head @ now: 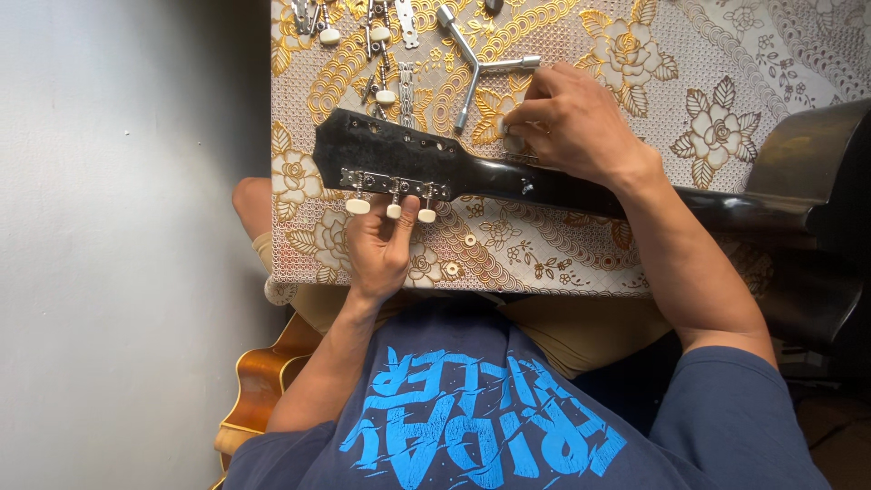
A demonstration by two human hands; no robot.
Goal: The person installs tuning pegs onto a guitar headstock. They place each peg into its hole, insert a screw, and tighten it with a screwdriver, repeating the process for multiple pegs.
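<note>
Head cam — top-down, close.

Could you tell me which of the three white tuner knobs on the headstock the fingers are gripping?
The middle knob; the left hand pinches it, its neighbours untouched.

This looks like a home corner used as an informal guitar repair spot: a low table [689,82] covered in a gold-and-white floral patterned cloth stands against a plain grey wall [118,181], with loose metal tuning machines with cream knobs [386,54], a silver cross-shaped wrench [472,63] and an orange-brown acoustic guitar body [259,386] on the floor.
</note>
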